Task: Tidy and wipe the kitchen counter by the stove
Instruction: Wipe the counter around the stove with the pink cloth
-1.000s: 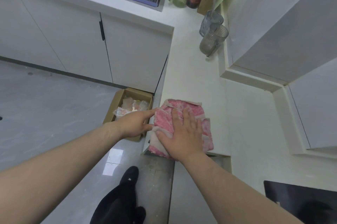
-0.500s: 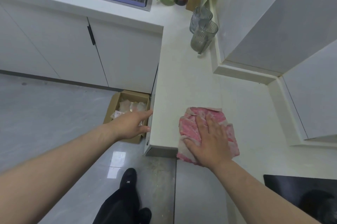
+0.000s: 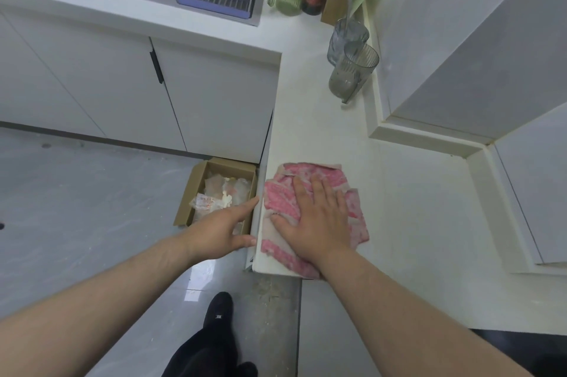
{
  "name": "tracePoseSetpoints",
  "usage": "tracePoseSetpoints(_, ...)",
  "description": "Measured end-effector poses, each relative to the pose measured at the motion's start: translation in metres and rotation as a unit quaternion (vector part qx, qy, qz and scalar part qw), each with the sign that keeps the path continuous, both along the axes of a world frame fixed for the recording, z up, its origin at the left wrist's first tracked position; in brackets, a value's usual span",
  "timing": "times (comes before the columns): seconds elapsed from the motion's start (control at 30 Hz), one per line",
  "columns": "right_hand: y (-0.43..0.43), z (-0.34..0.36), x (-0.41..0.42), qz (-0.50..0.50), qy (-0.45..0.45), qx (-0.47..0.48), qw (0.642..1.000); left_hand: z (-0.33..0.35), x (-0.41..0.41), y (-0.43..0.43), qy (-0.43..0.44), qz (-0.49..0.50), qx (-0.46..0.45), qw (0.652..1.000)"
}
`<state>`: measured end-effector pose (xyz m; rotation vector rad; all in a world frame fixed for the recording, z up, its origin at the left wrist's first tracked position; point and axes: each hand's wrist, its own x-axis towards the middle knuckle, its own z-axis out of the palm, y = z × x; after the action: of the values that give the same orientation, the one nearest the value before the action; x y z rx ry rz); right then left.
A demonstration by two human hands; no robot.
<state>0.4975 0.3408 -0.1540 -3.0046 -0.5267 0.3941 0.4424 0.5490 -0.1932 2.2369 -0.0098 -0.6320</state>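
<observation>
Cloth under flat right hand

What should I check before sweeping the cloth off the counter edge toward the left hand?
1. Right hand flat on cloth: ok.
2. Cloth at counter's left edge: ok.
3. Left hand open beside that edge: ok.
4. Box below that edge: ok.
5. Glasses apart from cloth: ok.
6. Counter under cloth wiped clean: cannot tell.
</observation>
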Motion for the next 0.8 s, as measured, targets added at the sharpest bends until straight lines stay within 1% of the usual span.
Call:
tracePoseSetpoints(0.1,0.009,-0.002,0.025,-0.009,-0.010,0.008,1.000,0.003,0.013,0.004,0.007,0.012,-0.023,1.000)
tracePoseSetpoints(0.2,0.016,-0.004,0.047,-0.016,-0.020,0.007,1.000,0.007,0.031,0.004,-0.005,-0.006,-0.026,1.000)
tracePoseSetpoints(0.3,0.024,-0.004,0.066,-0.022,-0.023,0.009,0.999,0.008,0.053,0.009,-0.031,0.025,-0.038,0.998)
tracePoseSetpoints(0.37,0.027,-0.005,0.079,-0.022,-0.023,0.012,0.999,0.013,0.069,0.013,-0.052,0.020,-0.025,0.998)
tracePoseSetpoints(0.47,0.028,-0.005,0.099,-0.014,-0.023,0.019,0.999,0.019,0.085,0.016,-0.085,-0.032,0.029,0.995)
tracePoseSetpoints(0.6,0.025,-0.006,0.114,-0.012,-0.037,0.026,0.999,0.025,0.091,0.013,-0.092,-0.050,0.044,0.994)
tracePoseSetpoints(0.7,0.017,-0.006,0.119,-0.002,-0.034,0.034,0.999,0.030,0.091,0.012,-0.080,-0.044,0.047,0.995)
tracePoseSetpoints(0.8,-0.007,-0.005,0.124,-0.035,-0.034,0.036,0.998,0.032,0.089,0.011,-0.073,-0.049,0.065,0.994)
